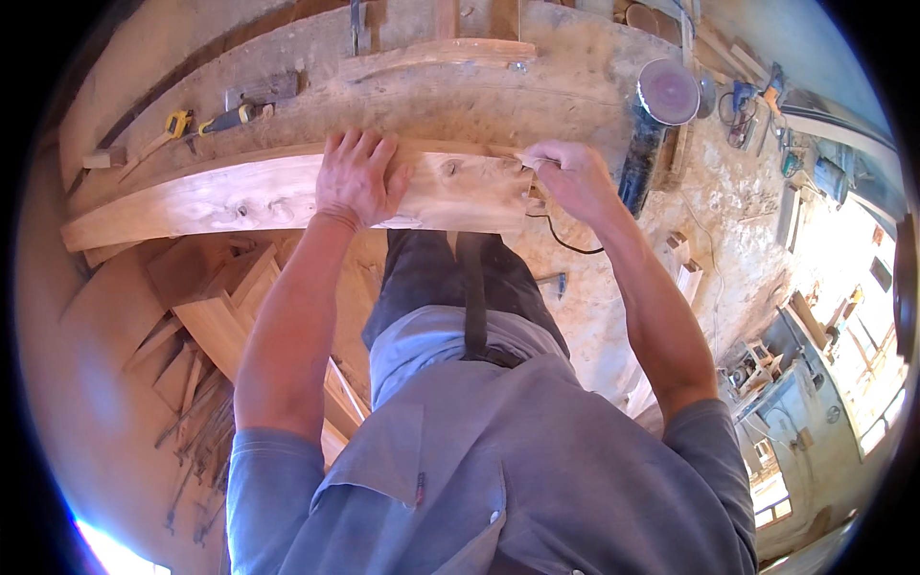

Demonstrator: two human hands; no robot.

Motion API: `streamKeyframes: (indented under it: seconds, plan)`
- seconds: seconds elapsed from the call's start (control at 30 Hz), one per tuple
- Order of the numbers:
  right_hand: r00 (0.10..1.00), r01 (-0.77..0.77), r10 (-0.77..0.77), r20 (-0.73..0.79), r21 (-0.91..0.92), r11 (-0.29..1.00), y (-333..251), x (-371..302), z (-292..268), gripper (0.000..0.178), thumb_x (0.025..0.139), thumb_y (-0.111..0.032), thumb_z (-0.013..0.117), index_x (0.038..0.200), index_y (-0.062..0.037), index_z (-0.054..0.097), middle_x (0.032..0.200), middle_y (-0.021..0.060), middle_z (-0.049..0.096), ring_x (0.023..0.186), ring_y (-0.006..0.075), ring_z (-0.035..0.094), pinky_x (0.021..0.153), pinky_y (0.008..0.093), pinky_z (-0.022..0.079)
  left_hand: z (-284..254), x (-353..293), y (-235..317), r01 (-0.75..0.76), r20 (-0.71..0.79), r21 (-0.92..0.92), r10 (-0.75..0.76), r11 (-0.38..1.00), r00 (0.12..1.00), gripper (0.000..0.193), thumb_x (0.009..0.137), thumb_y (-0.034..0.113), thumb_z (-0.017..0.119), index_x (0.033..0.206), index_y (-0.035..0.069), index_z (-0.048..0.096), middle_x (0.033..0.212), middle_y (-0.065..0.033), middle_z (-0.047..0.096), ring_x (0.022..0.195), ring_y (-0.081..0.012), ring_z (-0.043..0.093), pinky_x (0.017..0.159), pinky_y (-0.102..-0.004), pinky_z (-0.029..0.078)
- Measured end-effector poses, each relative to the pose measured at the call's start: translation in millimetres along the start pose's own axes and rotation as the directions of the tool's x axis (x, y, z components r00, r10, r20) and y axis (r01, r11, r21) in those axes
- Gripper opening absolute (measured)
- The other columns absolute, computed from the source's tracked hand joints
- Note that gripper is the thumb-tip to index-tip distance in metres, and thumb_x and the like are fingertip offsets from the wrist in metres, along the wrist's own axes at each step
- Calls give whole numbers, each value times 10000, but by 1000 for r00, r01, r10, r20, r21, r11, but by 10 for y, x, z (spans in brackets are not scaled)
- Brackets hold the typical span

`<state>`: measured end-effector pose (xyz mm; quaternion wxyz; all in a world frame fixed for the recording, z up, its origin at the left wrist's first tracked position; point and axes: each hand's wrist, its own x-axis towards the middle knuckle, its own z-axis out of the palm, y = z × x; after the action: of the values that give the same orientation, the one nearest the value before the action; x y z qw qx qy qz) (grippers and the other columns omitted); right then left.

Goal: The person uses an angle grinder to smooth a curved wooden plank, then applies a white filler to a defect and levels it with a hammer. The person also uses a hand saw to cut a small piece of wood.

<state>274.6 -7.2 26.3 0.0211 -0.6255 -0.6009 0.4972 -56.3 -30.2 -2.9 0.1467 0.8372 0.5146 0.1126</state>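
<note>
A long pale wooden board (268, 196) lies across the bench in front of me, with knots and darker grain on its face. My left hand (359, 177) rests on the middle of it, fingers stretched toward the far edge and thumb apart. At the board's right end my right hand (575, 177) is closed, thumb and fingers pressed together at the corner. A small thin piece shows at its fingertips, too small to name. A dark cord (565, 238) curves below that hand.
On the bench stand an angle grinder with a round disc (668, 92), a yellow tape measure (177, 123), a yellow-and-dark-handled tool (226, 120) and a curved wooden piece (436, 57). Wooden offcuts (216, 326) and several clamps (196, 479) are at lower left. Another power tool (743, 101) lies far right.
</note>
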Motion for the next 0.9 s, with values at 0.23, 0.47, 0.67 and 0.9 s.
streamKeyframes:
  seconds: [0.23, 0.47, 0.67, 0.9]
  plan:
    - [998, 60, -60, -20, -8, 998, 40, 29, 12, 304, 917, -256, 594, 1082, -80, 780, 918, 176, 759, 868, 353, 729, 810, 435, 550, 23, -12, -26, -1, -1, 22, 1, 1000, 1000, 333, 847, 340, 687, 1047, 74, 664, 990, -122, 655, 971, -324, 605, 909, -466, 450]
    - [959, -225, 191, 208, 154, 962, -152, 28, -269, 341, 949, -257, 619, 1092, 21, 755, 757, 144, 727, 667, 189, 698, 670, 350, 550, 13, -35, -26, 27, 10, 20, -27, 999, 1000, 346, 849, 350, 704, 1052, 73, 664, 1018, -116, 666, 1008, -325, 612, 935, -462, 453]
    - [989, -147, 139, 53, 213, 966, -54, -58, -128, 348, 976, -255, 594, 1146, 11, 739, 862, 175, 754, 716, 225, 712, 722, 354, 555, 28, -56, -23, 39, 17, -1, -39, 999, 999, 357, 857, 349, 704, 1065, 62, 669, 1027, -119, 672, 1001, -327, 613, 927, -462, 460]
    - [993, 104, -98, -63, 87, 991, 76, -124, 13, 292, 1027, -149, 560, 1220, 3, 719, 859, 73, 709, 678, 112, 605, 642, 283, 491, 19, -29, -47, 19, 15, 2, -19, 1000, 1000, 369, 851, 340, 706, 1073, 48, 667, 1017, -125, 671, 993, -330, 611, 926, -463, 460]
